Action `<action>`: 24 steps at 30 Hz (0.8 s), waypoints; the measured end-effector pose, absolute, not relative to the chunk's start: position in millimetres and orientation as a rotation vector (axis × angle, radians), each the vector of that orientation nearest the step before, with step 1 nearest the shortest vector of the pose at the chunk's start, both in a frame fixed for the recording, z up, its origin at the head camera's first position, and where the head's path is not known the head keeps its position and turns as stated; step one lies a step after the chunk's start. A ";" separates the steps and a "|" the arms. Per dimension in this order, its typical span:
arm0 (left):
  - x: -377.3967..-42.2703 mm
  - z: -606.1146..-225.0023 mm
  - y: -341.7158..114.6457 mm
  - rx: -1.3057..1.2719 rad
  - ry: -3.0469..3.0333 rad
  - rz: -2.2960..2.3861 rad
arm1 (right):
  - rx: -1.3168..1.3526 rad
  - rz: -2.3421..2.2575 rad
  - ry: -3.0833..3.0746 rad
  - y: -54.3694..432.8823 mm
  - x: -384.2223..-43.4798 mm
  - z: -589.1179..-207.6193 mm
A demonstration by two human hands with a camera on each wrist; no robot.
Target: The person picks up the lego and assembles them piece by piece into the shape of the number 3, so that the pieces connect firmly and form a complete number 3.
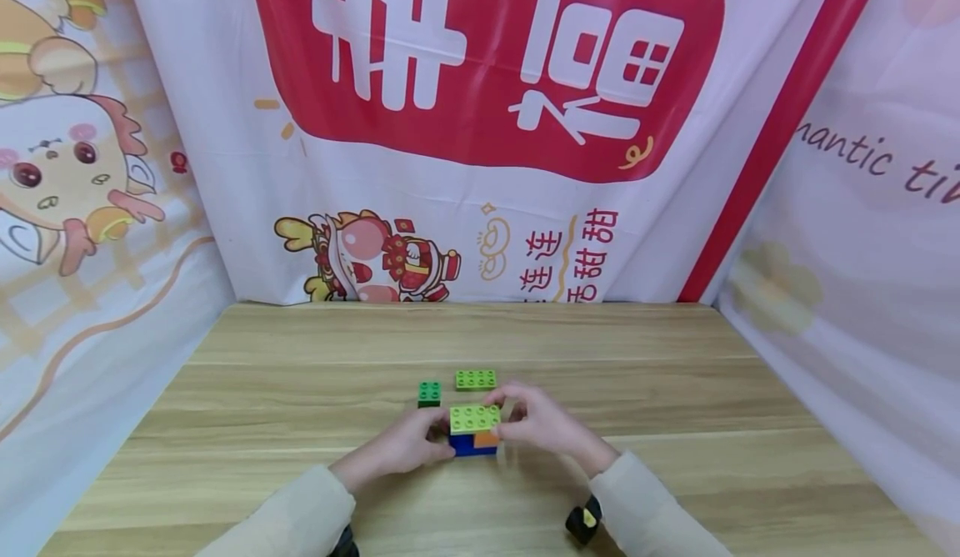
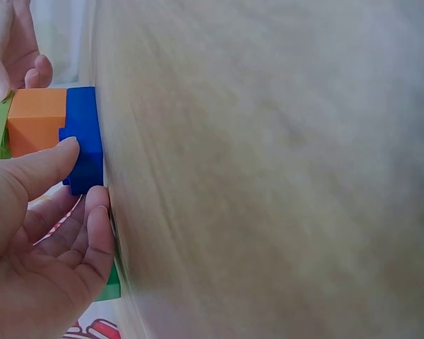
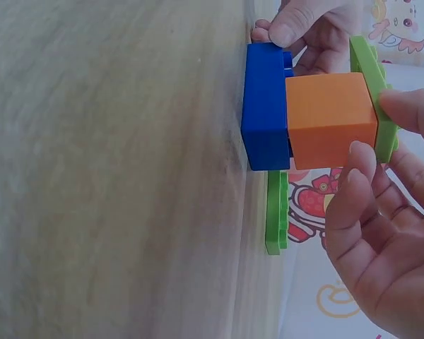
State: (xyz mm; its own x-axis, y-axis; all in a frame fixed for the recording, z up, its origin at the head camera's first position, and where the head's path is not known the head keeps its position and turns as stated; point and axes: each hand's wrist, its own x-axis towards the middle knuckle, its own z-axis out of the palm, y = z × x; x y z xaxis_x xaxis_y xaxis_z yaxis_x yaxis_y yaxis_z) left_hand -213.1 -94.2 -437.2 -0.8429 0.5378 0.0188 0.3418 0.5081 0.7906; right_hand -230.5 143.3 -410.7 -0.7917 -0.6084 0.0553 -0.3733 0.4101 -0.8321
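Observation:
A small stack of toy building bricks stands on the table between both hands. At its bottom lies a blue brick [image 3: 265, 106], with an orange brick [image 3: 331, 120] on the right part of it. A lime green studded plate [image 1: 474, 418] tops the orange brick and overhangs to the left, leaving a gap above the blue one. My left hand [image 1: 408, 440] holds the blue brick's left end, thumb on the near side. With thumb and fingers, my right hand [image 1: 536, 419] pinches the lime plate at its right end, fingertips beside the orange brick.
Behind the stack, a lime green plate [image 1: 476, 380] lies on the wooden table [image 1: 300, 390]. Left of that plate is a smaller green brick [image 1: 429, 392], close to the left fingers. Printed cloth [image 1: 210, 123] hangs along the back and both sides.

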 end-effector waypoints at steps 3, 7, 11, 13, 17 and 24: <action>-213.2 -437.2 -94.4 0.748 2.526 1.245 | -0.857 -1.349 2.409 143.4 -230.5 -414.5; -213.8 -437.8 -94.5 0.749 2.529 1.244 | -0.858 -1.379 2.404 143.1 -229.9 -417.7; -214.1 -438.0 -94.3 0.743 2.533 1.243 | -0.855 -1.396 2.384 143.1 -229.1 -417.3; -214.1 -438.0 -94.4 0.741 2.533 1.244 | -0.849 -1.399 2.375 143.3 -228.8 -416.2; -214.6 -438.5 -94.8 0.742 2.537 1.240 | -0.837 -1.408 2.355 143.7 -229.3 -414.6; -215.0 -439.8 -95.4 0.741 2.531 1.239 | -0.821 -1.424 2.342 143.8 -229.6 -415.1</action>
